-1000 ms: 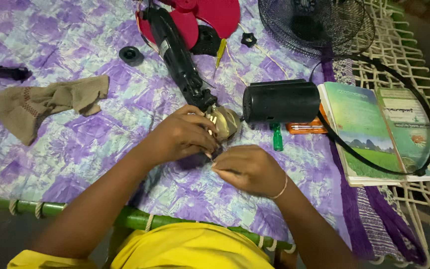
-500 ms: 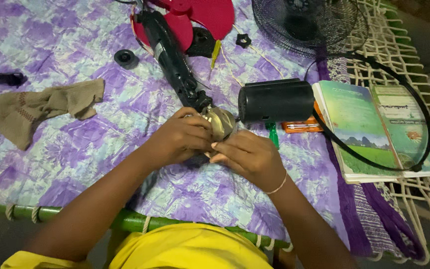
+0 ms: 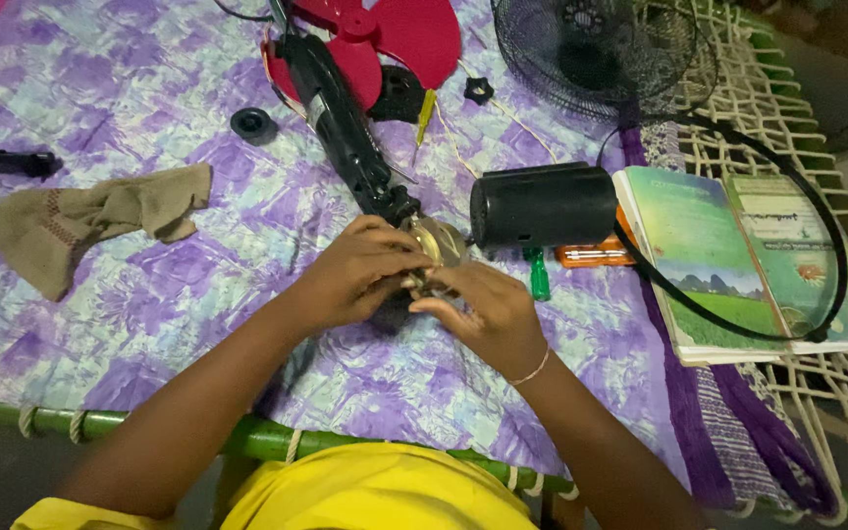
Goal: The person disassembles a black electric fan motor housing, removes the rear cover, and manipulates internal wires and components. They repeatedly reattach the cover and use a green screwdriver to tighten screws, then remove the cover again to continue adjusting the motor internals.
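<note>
Hands meet over a small brass-coloured motor part (image 3: pixel 439 240) at the middle of the bed, on the purple patterned sheet (image 3: pixel 130 88). The left hand (image 3: pixel 360 275) curls around it from the side, fingers closed on the piece; the right hand (image 3: pixel 478 309) pinches at its near edge, fingertips drawn together — what they grip is too small to make out. The part sits at the end of a long black stem (image 3: pixel 341 123), just beside a black cylindrical housing (image 3: pixel 542 206).

Slipping seems the main risk: the sheet is soft and crumpled, so a tiny piece dropped from that pinch could vanish into a fold or through the rope weave (image 3: pixel 787 177) at the bed's edge. A hard tug could also strain the thin wires (image 3: pixel 503 113) trailing toward the red fan blade (image 3: pixel 395 34). The green-handled screwdriver (image 3: pixel 539 280) lies close to the right wrist — a nudge could roll it away.
</note>
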